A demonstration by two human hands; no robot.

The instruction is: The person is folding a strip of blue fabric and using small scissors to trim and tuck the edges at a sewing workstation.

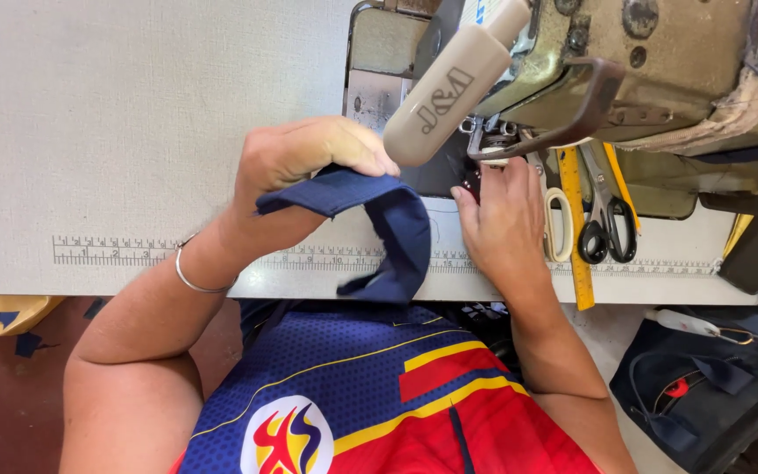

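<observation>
My left hand (304,167) is closed on a folded strip of navy blue fabric (392,233), which loops down over the table's front edge. My right hand (502,219) lies flat on the table with its fingertips on the dark fabric at the needle area (484,154) of a worn beige sewing machine (660,61). A cream-coloured lamp or bottle-shaped part (449,88) hangs in front of the machine and hides part of the needle area. A thin bangle sits on my left wrist.
A grey sewing table (116,114) carries a printed ruler scale along its front edge. Black-handled scissors (605,219), white-handled snips (557,224) and a yellow ruler (575,228) lie right of my right hand. Dark fabric pieces are piled low right.
</observation>
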